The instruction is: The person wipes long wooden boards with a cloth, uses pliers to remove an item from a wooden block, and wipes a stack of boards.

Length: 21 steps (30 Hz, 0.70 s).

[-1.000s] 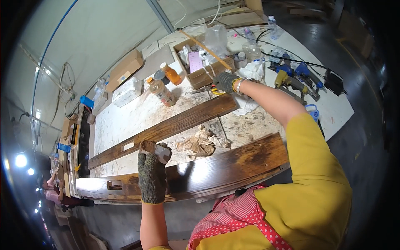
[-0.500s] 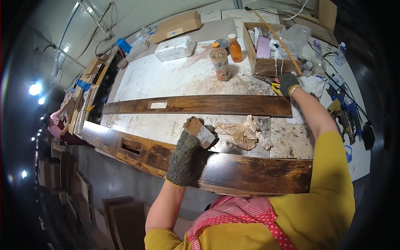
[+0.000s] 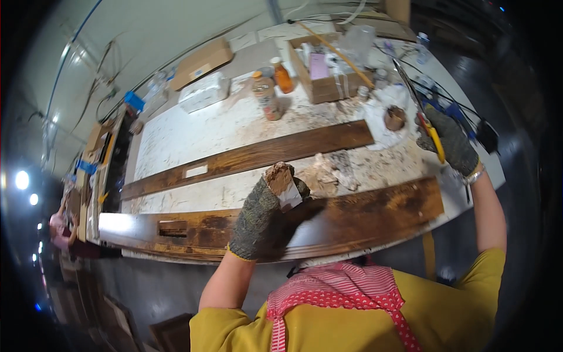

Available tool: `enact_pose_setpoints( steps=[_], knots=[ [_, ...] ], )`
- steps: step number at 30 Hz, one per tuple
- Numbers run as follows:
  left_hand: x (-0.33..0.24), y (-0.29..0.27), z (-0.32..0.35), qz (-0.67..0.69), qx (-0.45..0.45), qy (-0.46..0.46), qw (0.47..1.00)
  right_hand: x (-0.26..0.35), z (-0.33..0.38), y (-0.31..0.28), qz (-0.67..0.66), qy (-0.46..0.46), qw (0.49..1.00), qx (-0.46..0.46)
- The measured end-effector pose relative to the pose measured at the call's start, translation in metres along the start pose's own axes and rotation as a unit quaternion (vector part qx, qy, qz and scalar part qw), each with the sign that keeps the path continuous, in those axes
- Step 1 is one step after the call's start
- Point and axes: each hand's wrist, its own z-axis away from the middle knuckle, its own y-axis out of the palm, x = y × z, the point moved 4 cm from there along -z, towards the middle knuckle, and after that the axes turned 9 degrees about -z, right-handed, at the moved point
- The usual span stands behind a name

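Reading clock directions off the left hand, twelve being away from the wearer: the dark-stained front board point(image 3: 205, 229) lies right under that hand, its cut-out slot at nine o'clock. The rear board point(image 3: 252, 154) runs across the bench beyond, slot at ten.

The left hand point(image 3: 261, 211) is curled around a brown-topped block point(image 3: 281, 180) with a white side face, gripping it above the front board. I'd keep the grip firm but low on the block, so the rough brown end stays exposed and the glove stays out of a blade's path (the top looks crumbly, so no hard squeezing). The crumpled tan cloth point(image 3: 316, 179) at two o'clock is close enough for wiping.

Further out at two o'clock, a brown piece point(image 3: 394, 118) sits on white crumpled material point(image 3: 375, 132). Just past that, the right hand point(image 3: 448, 138) is closed around the yellow-handled scissors point(image 3: 436, 142); can't tell how the fingers sit in the loops. From that hand the blades point to eleven o'clock. Good habit imo: keep the tips aimed away from the other wrist and clear of the finish.
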Motion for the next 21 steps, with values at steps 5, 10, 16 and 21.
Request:
enact_pose_setpoints(
  steps=[5,10,16,21],
  knots=[
    [-0.043,0.058,0.015,0.39,0.196,-0.012,0.9,0.008,0.137,-0.04,0.052,0.198,0.977,-0.062],
    [-0.086,0.167,0.049,0.548,0.416,-0.063,0.723,0.06,0.228,-0.041,0.143,0.098,0.983,-0.067],
    [-0.082,0.264,0.071,0.54,0.461,-0.105,0.696,0.083,0.328,-0.055,0.2,0.127,0.971,-0.026],
    [-0.092,0.297,0.096,0.52,0.487,-0.169,0.681,0.081,0.366,-0.053,0.183,0.217,0.959,0.006]
  ],
)
